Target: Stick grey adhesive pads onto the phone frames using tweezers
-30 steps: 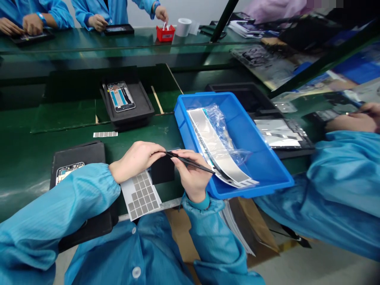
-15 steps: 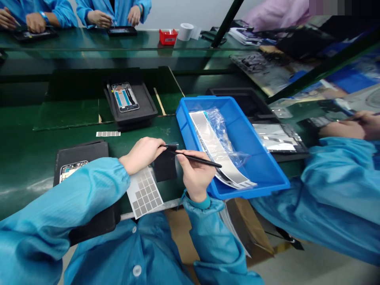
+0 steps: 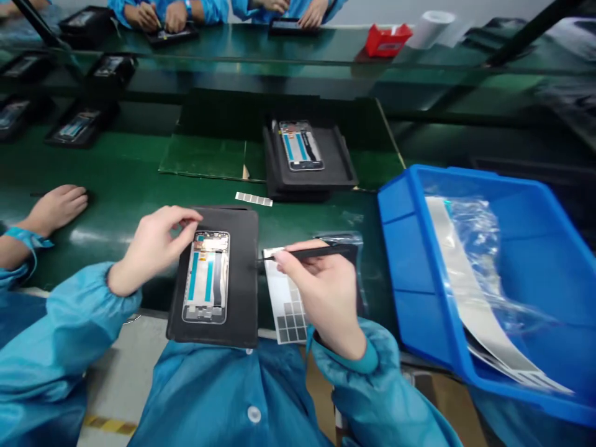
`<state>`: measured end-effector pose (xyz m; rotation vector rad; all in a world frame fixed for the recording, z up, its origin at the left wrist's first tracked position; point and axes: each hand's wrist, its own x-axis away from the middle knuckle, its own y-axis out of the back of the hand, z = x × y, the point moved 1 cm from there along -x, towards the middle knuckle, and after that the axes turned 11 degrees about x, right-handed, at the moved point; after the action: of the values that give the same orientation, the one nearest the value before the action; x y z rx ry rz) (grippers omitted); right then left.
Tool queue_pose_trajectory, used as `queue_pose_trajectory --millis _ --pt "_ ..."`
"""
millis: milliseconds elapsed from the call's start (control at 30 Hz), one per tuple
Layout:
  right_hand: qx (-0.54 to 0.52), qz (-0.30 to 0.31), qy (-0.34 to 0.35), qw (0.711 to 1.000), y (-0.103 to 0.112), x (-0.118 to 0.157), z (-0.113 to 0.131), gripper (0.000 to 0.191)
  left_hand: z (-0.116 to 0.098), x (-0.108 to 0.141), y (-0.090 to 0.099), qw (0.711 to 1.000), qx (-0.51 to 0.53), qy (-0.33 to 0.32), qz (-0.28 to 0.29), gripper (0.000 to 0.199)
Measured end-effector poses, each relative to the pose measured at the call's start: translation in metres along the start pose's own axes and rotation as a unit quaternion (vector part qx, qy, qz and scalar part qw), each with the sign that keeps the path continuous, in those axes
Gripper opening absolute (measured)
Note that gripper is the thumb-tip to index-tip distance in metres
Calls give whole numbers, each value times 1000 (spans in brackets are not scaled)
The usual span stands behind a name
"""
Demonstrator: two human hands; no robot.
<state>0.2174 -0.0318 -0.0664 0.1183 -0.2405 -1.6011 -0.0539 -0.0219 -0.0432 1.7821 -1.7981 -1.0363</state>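
A phone with its inside exposed (image 3: 205,279) lies on a black foam tray (image 3: 243,298) at the table's near edge. My left hand (image 3: 156,248) is over the phone's upper left corner, thumb and forefinger drawn together in a pinch; whatever is between them is too small to make out. My right hand (image 3: 326,288) grips black tweezers (image 3: 311,252), whose thin tip points left at the tray's right edge. Under this hand lies a white sheet of grey square stickers (image 3: 289,313), partly covered. A dark sheet in a clear bag (image 3: 359,248) lies behind the hand, mostly hidden.
At right, a blue bin (image 3: 414,273) holds sticker strips and clear plastic film. Another opened phone (image 3: 302,146) lies on stacked black trays (image 3: 338,155) farther back. A short sticker strip (image 3: 254,199) is near them. A co-worker's hand (image 3: 58,211) rests at left; others work across the bench.
My left hand has moved left from the dark sheet to the phone on the tray. My right hand has brought the tweezers left from the dark sheet. The view has turned left.
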Motion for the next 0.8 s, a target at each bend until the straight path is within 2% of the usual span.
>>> queue_pose_trajectory --millis 100,233,367,467,633,800 --pt "-6 49 -12 999 -41 -8 10 28 28 37 -15 999 42 -12 4 29" --pt "3 53 -23 998 -70 -15 6 34 35 67 -28 993 87 -14 76 60" --pt "16 39 -30 999 -76 -18 -1 31 43 77 -20 975 159 -10 155 85" --pt "23 36 -35 998 -76 -18 -4 28 52 80 -20 968 181 -6 176 90" --pt "47 52 -53 996 -84 -17 -5 30 53 86 -31 974 165 -7 154 91" --pt "66 65 -41 995 -92 -20 -3 29 50 87 -35 981 153 -26 119 90"
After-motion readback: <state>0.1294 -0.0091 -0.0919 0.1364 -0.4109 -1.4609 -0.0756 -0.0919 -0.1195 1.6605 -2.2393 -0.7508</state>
